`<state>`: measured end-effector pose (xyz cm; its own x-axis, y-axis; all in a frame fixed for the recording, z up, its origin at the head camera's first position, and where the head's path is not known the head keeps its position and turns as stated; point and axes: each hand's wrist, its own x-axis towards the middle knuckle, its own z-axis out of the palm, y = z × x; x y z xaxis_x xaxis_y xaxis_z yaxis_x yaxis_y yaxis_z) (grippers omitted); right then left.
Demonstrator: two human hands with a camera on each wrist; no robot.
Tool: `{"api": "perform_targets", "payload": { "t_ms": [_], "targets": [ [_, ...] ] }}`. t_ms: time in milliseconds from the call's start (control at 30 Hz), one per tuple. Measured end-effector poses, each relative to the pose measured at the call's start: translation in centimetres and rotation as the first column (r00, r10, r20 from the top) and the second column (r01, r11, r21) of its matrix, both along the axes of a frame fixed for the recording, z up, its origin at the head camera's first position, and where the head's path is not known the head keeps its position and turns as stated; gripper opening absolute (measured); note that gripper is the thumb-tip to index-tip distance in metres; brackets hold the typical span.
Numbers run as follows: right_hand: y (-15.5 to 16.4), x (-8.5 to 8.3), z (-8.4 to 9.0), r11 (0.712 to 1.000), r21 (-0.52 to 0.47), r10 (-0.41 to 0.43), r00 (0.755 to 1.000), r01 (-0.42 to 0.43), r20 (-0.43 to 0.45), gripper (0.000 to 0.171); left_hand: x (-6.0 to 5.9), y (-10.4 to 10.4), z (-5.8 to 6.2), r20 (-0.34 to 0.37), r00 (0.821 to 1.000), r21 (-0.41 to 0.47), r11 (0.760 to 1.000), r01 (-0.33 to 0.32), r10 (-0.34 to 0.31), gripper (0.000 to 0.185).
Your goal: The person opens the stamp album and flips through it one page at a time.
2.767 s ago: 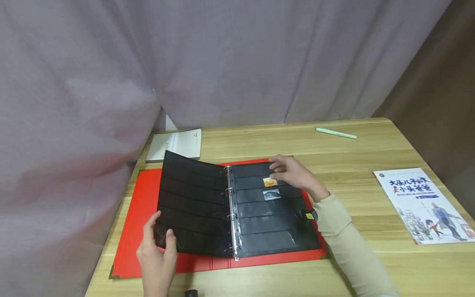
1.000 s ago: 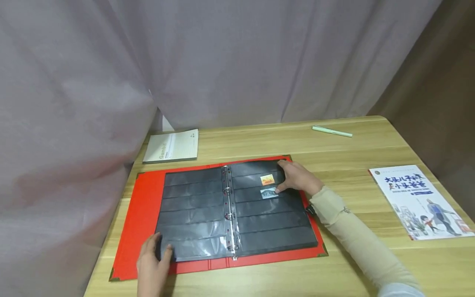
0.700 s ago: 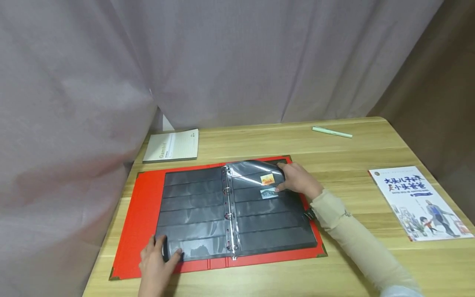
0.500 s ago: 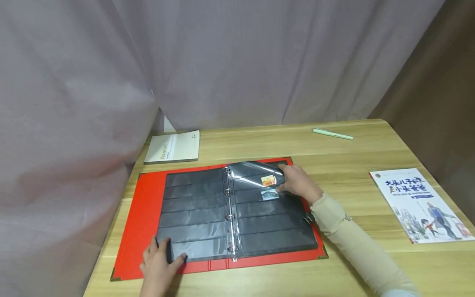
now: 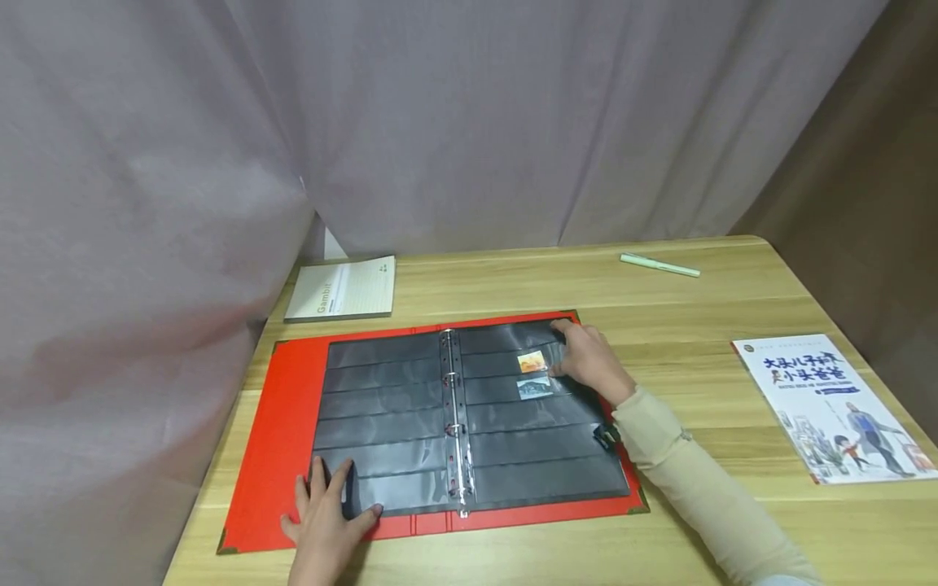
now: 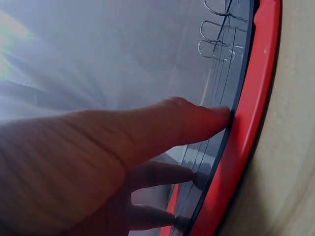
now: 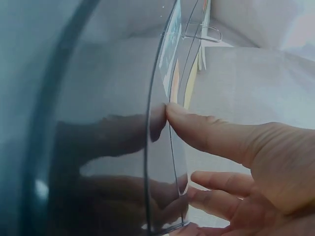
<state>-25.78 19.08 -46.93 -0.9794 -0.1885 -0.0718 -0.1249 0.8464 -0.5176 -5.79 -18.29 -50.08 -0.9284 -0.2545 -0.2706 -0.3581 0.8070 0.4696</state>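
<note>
A red ring-binder stamp album (image 5: 278, 423) lies open on the wooden table. Its black pocket pages (image 5: 384, 407) lie on both sides of the metal rings (image 5: 457, 427). Two stamps, an orange-yellow one (image 5: 532, 361) and a blue-grey one (image 5: 535, 388), sit in pockets on the right page. My left hand (image 5: 326, 525) rests, fingers spread, on the left page's lower left corner; its thumb (image 6: 197, 123) touches the page edge. At the right page's upper right, the thumb (image 7: 197, 125) of my right hand (image 5: 589, 362) touches the page beside the stamps, its fingers extended toward the corner.
A "Gambit" notepad (image 5: 340, 289) lies behind the album at the left. A pale green pen (image 5: 659, 264) is near the table's back edge. On the right lies a white illustrated book (image 5: 835, 407). A grey curtain (image 5: 454, 122) hangs behind the table.
The left page, earlier tilted up in my left hand, now lies flat. That hand has shifted right and spread its fingers. The right page's bowed upper part has flattened under my right hand.
</note>
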Motion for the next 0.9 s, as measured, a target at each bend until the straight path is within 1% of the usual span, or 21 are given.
{"api": "perform_targets", "payload": {
  "t_ms": [133,233,367,467,567,700,800,900],
  "targets": [
    [0.2,0.0,-0.1,0.999,-0.044,-0.005,1.000,0.005,0.004,0.095,-0.1,0.0,0.1,0.012,1.000,0.012,1.000,-0.001,0.001,0.085],
    [0.6,0.1,-0.2,0.999,-0.053,0.009,1.000,-0.010,-0.020,0.092,-0.2,0.0,0.2,0.017,1.000,0.011,1.000,0.001,-0.001,0.086],
    [1.4,0.7,-0.1,0.996,-0.057,0.061,0.995,-0.066,-0.083,0.089,-0.3,0.1,0.3,0.023,1.000,-0.010,1.000,0.005,-0.004,0.086],
    [2.0,1.4,0.4,0.992,-0.074,0.099,0.989,-0.107,-0.107,0.091,-0.4,0.2,0.3,0.027,1.000,-0.020,1.000,0.007,-0.006,0.086],
    [2.4,1.9,1.0,0.988,-0.096,0.111,0.990,-0.120,-0.091,0.097,-0.3,0.1,0.4,0.025,1.000,-0.022,1.000,0.008,-0.007,0.086],
    [2.6,2.2,1.8,0.983,-0.151,0.103,0.994,-0.107,-0.034,0.104,-0.2,0.1,0.4,0.022,1.000,-0.017,1.000,0.007,-0.007,0.085],
    [2.8,2.4,2.2,0.980,-0.168,0.103,0.995,-0.103,-0.008,0.101,-0.2,0.1,0.3,0.023,1.000,-0.015,1.000,0.004,-0.004,0.085],
    [2.9,2.6,2.5,0.983,-0.147,0.114,0.993,-0.112,0.003,0.095,-0.2,0.1,0.2,0.030,1.000,-0.016,1.000,-0.001,0.001,0.086]
  ]
}}
